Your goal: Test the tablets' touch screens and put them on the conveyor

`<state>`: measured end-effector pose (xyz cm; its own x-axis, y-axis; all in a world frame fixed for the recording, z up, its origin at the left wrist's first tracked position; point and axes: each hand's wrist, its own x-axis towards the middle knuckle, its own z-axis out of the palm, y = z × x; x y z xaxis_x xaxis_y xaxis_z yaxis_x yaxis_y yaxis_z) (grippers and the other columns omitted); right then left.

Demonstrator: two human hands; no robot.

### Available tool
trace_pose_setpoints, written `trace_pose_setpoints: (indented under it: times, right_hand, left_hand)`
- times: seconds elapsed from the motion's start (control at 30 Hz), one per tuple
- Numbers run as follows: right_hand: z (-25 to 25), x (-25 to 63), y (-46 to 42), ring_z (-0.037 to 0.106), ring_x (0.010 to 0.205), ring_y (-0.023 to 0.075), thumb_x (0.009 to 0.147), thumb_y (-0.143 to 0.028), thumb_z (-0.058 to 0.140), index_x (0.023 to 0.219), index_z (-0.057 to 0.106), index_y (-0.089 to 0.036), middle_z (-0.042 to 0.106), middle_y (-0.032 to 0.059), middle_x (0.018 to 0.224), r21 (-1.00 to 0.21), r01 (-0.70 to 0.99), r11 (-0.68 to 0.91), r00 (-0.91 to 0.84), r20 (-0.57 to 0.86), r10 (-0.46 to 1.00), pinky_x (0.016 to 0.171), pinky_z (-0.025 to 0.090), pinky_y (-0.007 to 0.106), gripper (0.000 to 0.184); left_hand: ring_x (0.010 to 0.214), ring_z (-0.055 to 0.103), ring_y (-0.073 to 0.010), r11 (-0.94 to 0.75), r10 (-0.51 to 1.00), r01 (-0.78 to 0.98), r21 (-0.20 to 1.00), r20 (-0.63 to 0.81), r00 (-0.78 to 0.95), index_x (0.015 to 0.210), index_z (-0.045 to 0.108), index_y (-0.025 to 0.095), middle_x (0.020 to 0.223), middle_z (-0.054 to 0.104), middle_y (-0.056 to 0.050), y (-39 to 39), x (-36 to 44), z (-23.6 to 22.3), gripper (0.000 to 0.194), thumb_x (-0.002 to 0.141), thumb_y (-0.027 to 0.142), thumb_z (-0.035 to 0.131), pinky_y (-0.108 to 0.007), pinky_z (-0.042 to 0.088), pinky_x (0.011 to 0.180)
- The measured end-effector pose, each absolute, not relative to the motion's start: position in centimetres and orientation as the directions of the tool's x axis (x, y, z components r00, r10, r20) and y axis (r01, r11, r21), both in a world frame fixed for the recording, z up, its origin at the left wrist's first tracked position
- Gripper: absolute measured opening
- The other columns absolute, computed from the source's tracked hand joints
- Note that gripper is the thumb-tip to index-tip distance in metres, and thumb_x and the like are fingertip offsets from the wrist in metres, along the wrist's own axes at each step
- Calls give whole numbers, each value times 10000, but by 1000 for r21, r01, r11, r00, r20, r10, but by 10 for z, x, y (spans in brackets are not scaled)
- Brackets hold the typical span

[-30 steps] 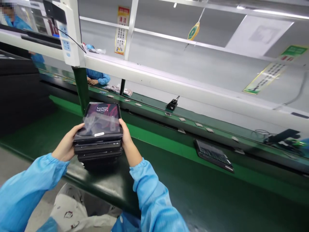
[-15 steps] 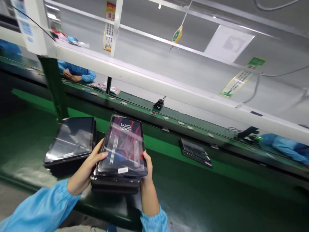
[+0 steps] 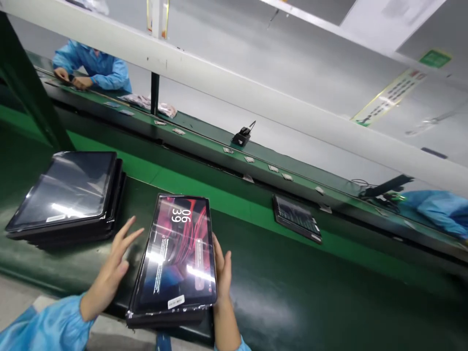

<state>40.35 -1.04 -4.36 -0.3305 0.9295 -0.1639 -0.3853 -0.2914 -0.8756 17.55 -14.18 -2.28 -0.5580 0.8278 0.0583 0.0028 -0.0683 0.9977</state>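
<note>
In front of me a stack of tablets (image 3: pixel 179 253) rests on the green bench near its front edge. The top tablet is lit, shows 06 39, and has a small white label at its lower end. My left hand (image 3: pixel 113 268) is off the stack, just left of it, fingers spread with nothing in them. Along the stack's right side lies my right hand (image 3: pixel 222 270), its fingers stretched out beside the edge; whether it touches cannot be made out. A second stack of dark-screened tablets (image 3: pixel 69 187) stands to the left.
Farther right, another tablet (image 3: pixel 297 218) lies on the bench's bright green strip. Beyond runs a raised ledge with several small flat pieces (image 3: pixel 249 159) and a black device (image 3: pixel 242 136). A green post (image 3: pixel 32 87) rises at left. A co-worker in blue (image 3: pixel 97 68) sits across; a blue sleeve (image 3: pixel 437 207) shows at right.
The tablet stack has come down onto the bench. My left hand has let go and moved off leftward; my right hand stays at the right side, its grip loosened. The view has tilted down.
</note>
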Motion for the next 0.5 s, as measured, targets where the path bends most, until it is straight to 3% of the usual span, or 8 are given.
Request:
trace_pose_setpoints:
  times: [0.07, 0.1, 0.17, 0.3, 0.33, 0.4, 0.5]
  right_hand:
    - [-51, 407, -6, 481, 1385, 281, 847, -751, 446, 1270, 659, -288, 578, 64, 1433, -856, -418, -302, -336, -163, 928, 1160, 349, 508, 662]
    - [-55, 408, -5, 491, 1376, 286, 841, -756, 456, 1263, 662, -287, 589, 70, 1421, -846, -432, -313, -347, -165, 923, 1154, 356, 509, 663]
    - [-60, 408, -5, 516, 1353, 292, 834, -759, 475, 1236, 677, -287, 612, 74, 1396, -835, -436, -335, -364, -176, 914, 1145, 370, 501, 652]
    - [-62, 401, -2, 539, 1327, 300, 788, -790, 520, 1158, 711, -274, 656, 82, 1336, -851, -407, -332, -337, -198, 921, 1146, 369, 495, 664]
    - [-62, 401, 0, 538, 1328, 300, 771, -798, 536, 1138, 719, -270, 662, 85, 1326, -854, -408, -323, -314, -200, 928, 1149, 365, 493, 668]
    - [-64, 404, -3, 535, 1331, 298, 748, -809, 553, 1111, 726, -263, 669, 91, 1314, -853, -420, -311, -260, -216, 941, 1154, 357, 487, 678]
    - [-79, 419, -30, 544, 1324, 296, 777, -796, 525, 1130, 710, -277, 667, 86, 1316, -834, -476, -278, -62, -283, 957, 1155, 353, 499, 655]
  left_hand:
    - [1510, 132, -357, -145, 837, 342, 928, 300, -459, 1074, 759, 405, 1551, 405, 85, -135, 162, -7, 493, 823, 741, 499, -478, -18, 1242]
    - [1508, 139, -362, -166, 861, 442, 881, 348, -370, 1053, 769, 403, 1527, 445, 64, -128, 158, 3, 452, 862, 694, 480, -505, -57, 1229]
    - [1510, 142, -355, -162, 944, 507, 847, 283, -171, 1059, 763, 416, 1501, 479, 50, -106, 156, 27, 343, 892, 591, 521, -532, -129, 1200]
    - [1504, 193, -326, -208, 960, 374, 904, 116, 253, 955, 778, 402, 1448, 537, 38, -29, 162, 82, 170, 813, 455, 699, -509, -175, 1180]
    - [1490, 241, -325, -213, 955, 326, 921, 125, 270, 949, 778, 384, 1428, 561, 24, -9, 160, 92, 183, 783, 447, 737, -507, -153, 1187]
    - [1456, 324, -309, -144, 989, 179, 973, 136, 57, 930, 784, 320, 1371, 617, -7, 22, 147, 100, 239, 714, 418, 809, -459, -81, 1213]
    - [1491, 239, -303, -77, 978, 64, 995, 88, -189, 940, 778, 243, 1414, 582, -47, 32, 115, 76, 360, 815, 564, 676, -433, -19, 1227]
